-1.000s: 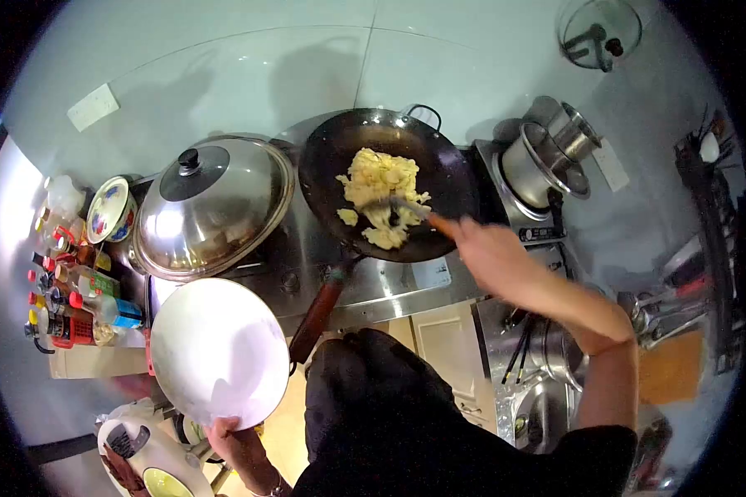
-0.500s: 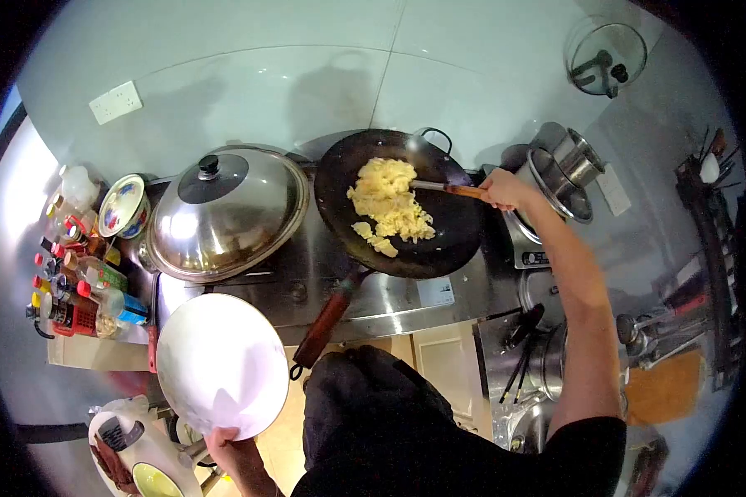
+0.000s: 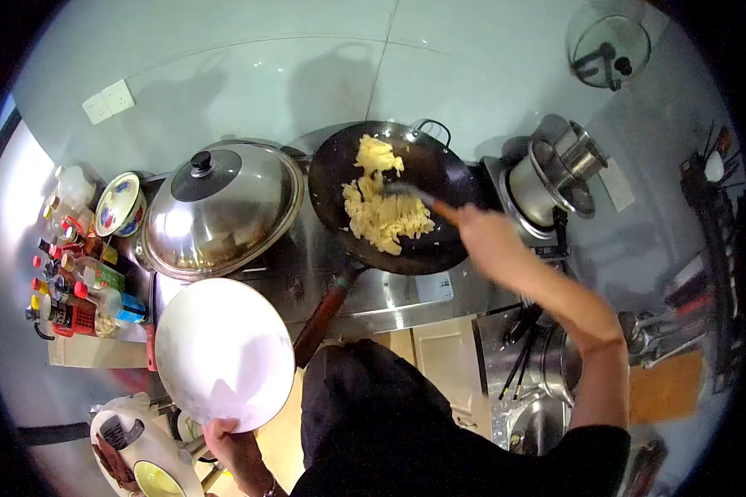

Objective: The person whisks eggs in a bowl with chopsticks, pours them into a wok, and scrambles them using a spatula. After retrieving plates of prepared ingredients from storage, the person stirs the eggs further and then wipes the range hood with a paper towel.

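My right hand [image 3: 491, 244] is closed round the wooden handle of a spatula [image 3: 444, 210], whose blurred metal end is among the scrambled eggs [image 3: 385, 217]. The yellow eggs lie in a dark wok [image 3: 436, 166] on the stove, in one larger heap with a smaller clump above it. Down at the left, my left hand [image 3: 234, 447] grips the near rim of a large white plate [image 3: 224, 348], which is bare and held tilted beside the wok's wooden handle [image 3: 327, 308].
A big domed steel lid [image 3: 257, 203] covers the left burner. Several bottles [image 3: 83, 277] and a flowered enamel bowl [image 3: 118, 205] crowd the left side. Right of the wok stand steel pots [image 3: 532, 195]; nearer lies a sink [image 3: 543, 427]. A glass lid [image 3: 612, 51] hangs on the wall.
My right hand has moved down and slightly left, with the spatula shifting lower through the eggs. The eggs have parted, leaving a clump higher up. The plate has risen slightly.
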Demonstrator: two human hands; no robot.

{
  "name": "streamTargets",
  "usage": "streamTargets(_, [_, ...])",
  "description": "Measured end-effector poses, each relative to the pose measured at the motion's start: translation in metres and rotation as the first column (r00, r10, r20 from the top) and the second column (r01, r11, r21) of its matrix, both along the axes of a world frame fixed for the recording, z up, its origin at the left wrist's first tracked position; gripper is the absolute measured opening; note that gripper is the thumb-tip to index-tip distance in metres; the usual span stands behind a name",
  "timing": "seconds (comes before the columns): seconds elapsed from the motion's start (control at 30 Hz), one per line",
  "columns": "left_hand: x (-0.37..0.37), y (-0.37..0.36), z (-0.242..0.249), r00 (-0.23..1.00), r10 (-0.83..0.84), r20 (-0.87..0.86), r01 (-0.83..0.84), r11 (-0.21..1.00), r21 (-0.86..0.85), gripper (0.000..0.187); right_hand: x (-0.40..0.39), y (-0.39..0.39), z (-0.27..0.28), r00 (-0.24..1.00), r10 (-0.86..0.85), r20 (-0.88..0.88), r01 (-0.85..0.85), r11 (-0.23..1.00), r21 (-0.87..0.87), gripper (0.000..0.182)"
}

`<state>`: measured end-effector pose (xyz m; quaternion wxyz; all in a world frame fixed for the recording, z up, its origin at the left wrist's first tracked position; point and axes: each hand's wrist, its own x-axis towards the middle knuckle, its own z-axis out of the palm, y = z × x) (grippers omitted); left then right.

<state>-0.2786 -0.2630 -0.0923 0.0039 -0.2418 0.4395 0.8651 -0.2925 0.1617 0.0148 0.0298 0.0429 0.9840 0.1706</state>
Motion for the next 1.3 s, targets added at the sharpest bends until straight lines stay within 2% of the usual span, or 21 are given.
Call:
streamTargets(0.03, [-0.001,0.007,0.005,1.000,0.007,0.003,-0.007,1.000,0.008,0.037,0.017,-0.021,0.006,0.999,-0.011,0.031,0.011,1.000,0.002,0.016])
streamTargets(0.07, [-0.003,0.016,0.016,0.999,0.038,0.025,-0.039,0.999,0.030,0.035,0.026,-0.032,0.008,0.989,0.148,0.021,-0.149,0.989,0.021,0.018])
streamTargets(0.1, [-0.004,0.020,0.022,0.997,0.060,0.047,-0.063,0.997,0.045,0.034,0.024,-0.034,0.001,0.984,0.177,0.033,-0.178,0.984,0.015,0.019])
streamTargets(0.17, [0.001,-0.002,-0.016,1.000,0.016,0.026,-0.013,0.996,-0.084,0.042,0.004,-0.012,-0.024,0.987,0.094,-0.128,-0.088,0.995,0.052,0.012])
streamTargets(0.23, [-0.003,-0.001,-0.013,0.999,-0.015,0.040,0.021,0.988,-0.155,0.046,-0.008,0.015,-0.035,0.982,-0.015,-0.187,0.010,1.000,-0.030,0.015])
streamTargets(0.3, [-0.005,0.000,-0.009,0.999,-0.019,0.030,0.024,0.986,-0.163,0.047,0.014,0.005,-0.006,0.995,0.056,-0.084,-0.055,0.998,0.015,0.017])
streamTargets(0.37, [-0.002,-0.004,-0.012,0.998,-0.060,-0.011,0.058,0.989,-0.133,0.048,0.037,-0.029,0.024,0.986,-0.016,0.168,0.005,0.998,0.065,0.019])
streamTargets(0.43, [-0.002,-0.004,-0.009,0.994,-0.110,-0.030,0.105,0.986,-0.127,0.048,0.040,-0.035,0.016,0.971,-0.009,0.237,-0.005,0.998,0.055,0.021])
streamTargets(0.5, [-0.004,0.004,-0.002,1.000,-0.025,0.003,0.025,0.993,-0.118,0.048,0.019,-0.019,-0.001,0.997,0.082,-0.011,-0.082,0.997,0.001,0.019])
streamTargets(0.57, [-0.007,0.009,0.006,1.000,0.009,0.015,-0.007,0.994,-0.110,0.047,-0.017,-0.004,0.006,0.995,-0.098,-0.031,0.102,0.974,0.201,0.013])
streamTargets(0.63, [-0.011,0.006,0.009,0.997,-0.071,0.005,0.071,0.995,-0.071,0.044,-0.034,0.014,0.044,0.982,-0.139,-0.131,0.174,0.931,0.322,0.010])
streamTargets(0.77, [-0.007,0.001,0.005,0.995,-0.059,0.078,0.064,0.995,-0.073,0.043,-0.032,0.029,0.132,0.924,-0.259,0.282,0.212,0.959,0.186,0.022])
streamTargets(0.83, [-0.004,0.005,0.004,0.999,0.033,0.035,-0.027,0.987,-0.159,0.043,-0.037,0.034,0.137,0.912,-0.242,0.331,0.195,0.966,0.171,0.027])
streamTargets(0.9, [-0.005,0.008,0.005,0.999,0.050,0.015,-0.048,0.991,-0.124,0.043,-0.052,0.041,0.123,0.715,-0.351,0.604,0.312,0.934,0.174,0.027])
streamTargets(0.93, [-0.005,0.008,0.004,0.998,0.062,-0.005,-0.063,0.994,-0.087,0.043,-0.060,0.063,0.092,0.795,-0.283,0.537,0.266,0.958,0.111,0.028])
streamTargets(0.97, [-0.003,0.003,-0.003,0.998,0.066,-0.007,-0.066,0.994,-0.084,0.043,-0.065,0.051,0.080,0.810,-0.291,0.509,0.350,0.937,-0.020,0.032])
streamTargets(1.03, [-0.003,-0.008,-0.013,0.997,-0.063,-0.046,0.043,0.935,-0.352,0.046,-0.065,0.052,0.065,0.989,0.016,0.148,0.017,0.975,-0.221,0.043])
streamTargets(1.07, [-0.003,-0.013,-0.017,0.993,-0.103,-0.053,0.070,0.897,-0.437,0.046,-0.060,0.059,0.074,0.989,0.020,0.146,0.013,0.976,-0.219,0.043])
streamTargets(1.13, [-0.005,-0.006,0.004,0.994,-0.005,0.106,0.024,0.984,-0.175,0.052,-0.048,0.045,0.119,0.939,-0.226,0.259,0.191,0.969,0.154,0.052])
streamTargets(1.23, [-0.007,0.006,0.014,0.996,0.060,0.061,-0.054,0.994,-0.093,0.055,-0.041,0.054,0.115,0.916,-0.270,0.297,0.165,0.928,0.334,0.054])
streamTargets(1.3, [-0.008,0.000,0.000,0.997,0.054,0.049,-0.050,0.996,-0.079,0.055,-0.051,0.063,0.083,0.914,-0.314,0.256,0.246,0.932,0.265,0.042])
